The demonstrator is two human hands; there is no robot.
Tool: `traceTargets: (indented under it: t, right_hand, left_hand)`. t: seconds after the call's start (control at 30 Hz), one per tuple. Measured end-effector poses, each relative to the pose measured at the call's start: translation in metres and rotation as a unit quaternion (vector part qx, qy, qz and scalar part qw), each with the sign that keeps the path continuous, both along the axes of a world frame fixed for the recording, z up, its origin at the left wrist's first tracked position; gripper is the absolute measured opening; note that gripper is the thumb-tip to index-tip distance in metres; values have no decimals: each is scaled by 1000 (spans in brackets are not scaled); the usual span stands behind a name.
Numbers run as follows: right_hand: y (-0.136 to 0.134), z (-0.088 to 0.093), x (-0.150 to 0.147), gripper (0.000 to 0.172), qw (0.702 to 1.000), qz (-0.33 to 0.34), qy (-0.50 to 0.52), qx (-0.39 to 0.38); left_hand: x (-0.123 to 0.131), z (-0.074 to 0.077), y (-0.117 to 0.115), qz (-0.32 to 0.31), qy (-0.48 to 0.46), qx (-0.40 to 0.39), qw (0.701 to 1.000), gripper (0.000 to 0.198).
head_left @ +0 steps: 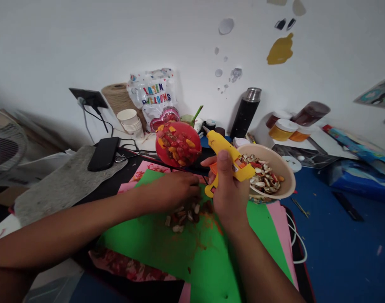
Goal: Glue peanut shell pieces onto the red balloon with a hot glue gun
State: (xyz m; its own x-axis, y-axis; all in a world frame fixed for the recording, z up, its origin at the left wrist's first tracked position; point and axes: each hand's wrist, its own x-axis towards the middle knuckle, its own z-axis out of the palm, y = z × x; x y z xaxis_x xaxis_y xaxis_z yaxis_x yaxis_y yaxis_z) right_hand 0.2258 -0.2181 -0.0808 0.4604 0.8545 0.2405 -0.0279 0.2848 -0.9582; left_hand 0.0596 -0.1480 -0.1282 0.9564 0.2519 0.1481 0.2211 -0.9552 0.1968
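My right hand (228, 191) is wrapped round the grip of a yellow glue gun (230, 156), whose nozzle points up and left toward a red bowl (178, 144) of painted red and orange shells. My left hand (175, 190) rests knuckles up on a green sheet (192, 248), fingers curled down over a small cluster of shells (184, 216) stuck on the sheet. What the fingers pinch is hidden. A beige bowl (276, 162) of pale shells stands just right of the glue gun.
Pink sheets (282, 219) lie under the green one on a blue table (340, 248). Behind stand a black flask (246, 111), lidded paint jars (282, 129), paper cups (129, 120), a latex balloons bag (153, 97), a twine roll. A black phone (103, 153) and grey felt (61, 185) lie left.
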Motion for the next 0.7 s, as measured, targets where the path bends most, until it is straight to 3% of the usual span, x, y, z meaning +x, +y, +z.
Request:
traceTargets:
  t: [0.1,0.27,0.37,0.47,0.6,0.7]
  right_hand:
    - [0,0,0,57,1000,-4,-5,2]
    - [-1,3,0,56,1000,-2,1,8]
    - [-2,3,-1,56,1000,5,-2,9]
    - [-2,1,-1,57,1000,2,-15,5]
    - [-1,0,0,59,1000,-2,-23,2]
    - [-1,-1,0,62,1000,4,-27,2]
  left_hand:
    - [-7,2,5,8,14,-13,1000,17]
    - [-24,14,8,72,75,-5,995,9]
    - [-29,24,5,61,50,-7,997,10]
    - [-30,29,-4,19,35,-32,999,25]
    - [-27,23,-17,-28,33,-59,997,61]
    - [-25,14,-20,-40,22,-59,997,56]
